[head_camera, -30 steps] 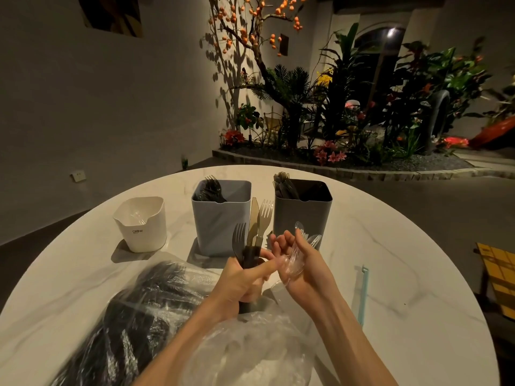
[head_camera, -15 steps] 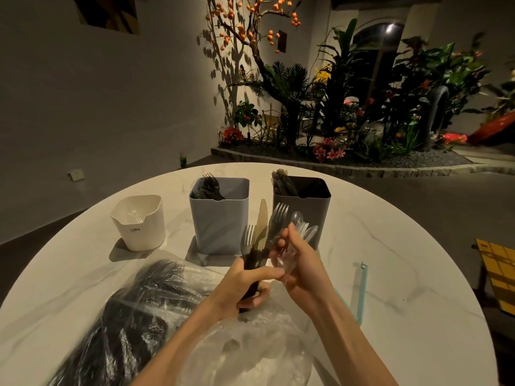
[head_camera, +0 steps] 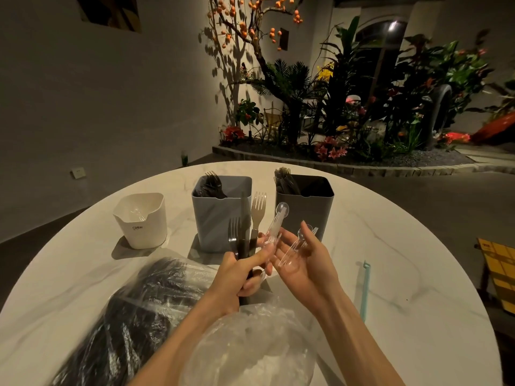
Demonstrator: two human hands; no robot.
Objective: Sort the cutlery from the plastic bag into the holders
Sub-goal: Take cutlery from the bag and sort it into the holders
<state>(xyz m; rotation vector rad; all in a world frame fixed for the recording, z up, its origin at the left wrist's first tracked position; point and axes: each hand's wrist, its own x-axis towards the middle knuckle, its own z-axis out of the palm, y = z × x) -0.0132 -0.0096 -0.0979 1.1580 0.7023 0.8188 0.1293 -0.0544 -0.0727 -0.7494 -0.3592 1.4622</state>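
The left hand [head_camera: 237, 274] has its fingers curled round a bunch of cutlery held upright: a beige fork [head_camera: 258, 208], a dark knife [head_camera: 244, 218] and a darker fork [head_camera: 233, 231] stand up from the fist, while the thumb and forefinger pinch a clear spoon [head_camera: 277, 222] that leans up to the right. The right hand [head_camera: 303, 260] lies palm up just beside it, fingers loosely spread, and clear cutlery [head_camera: 296, 247] rests across the palm; no finger is wrapped round it.

Behind the hands three holders stand in a row on the round marble counter [head_camera: 390, 246]. The white holder [head_camera: 142, 221] on the left has a clear piece inside. The blue-grey holder [head_camera: 220, 215] in the middle carries black forks [head_camera: 211, 186]. The dark holder [head_camera: 312, 210] on the right carries dark pieces [head_camera: 284, 179] leaning at its left corner; their kind cannot be told.

Near the person, a plastic bag [head_camera: 139, 316] packed with black cutlery lies at the left on the counter, and a second clear bag [head_camera: 250, 349] lies crumpled beneath the forearms. A teal strip [head_camera: 365, 291] lies on the counter to the right, apart from the hands.
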